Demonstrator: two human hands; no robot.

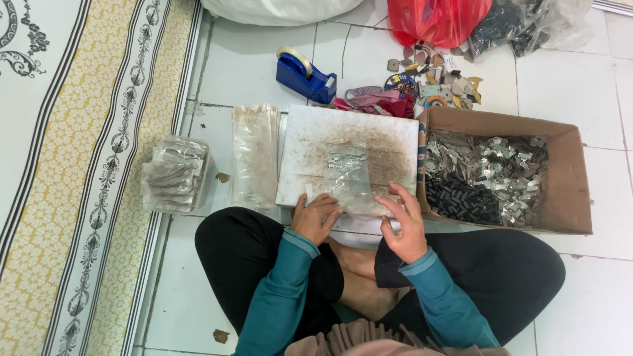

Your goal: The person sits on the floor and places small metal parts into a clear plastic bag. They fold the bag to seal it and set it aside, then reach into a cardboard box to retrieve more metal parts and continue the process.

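Note:
I sit cross-legged on a tiled floor with a stained white board (310, 142) in front of me. On it lies a small clear plastic bag (349, 173) with shiny metal pieces inside. My left hand (314, 217) presses on the bag's near left corner at the board's front edge. My right hand (403, 223) pinches the bag's near right edge with fingers curled. Both sleeves are teal.
A cardboard box (573, 178) of silver and black metal pieces stands right of the board. A stack of clear bags (256, 155) and filled packets (175, 175) lie to the left. A blue tape dispenser (304, 76), scraps, a red bag (435, 20) lie beyond. A patterned mat (72, 165) is at left.

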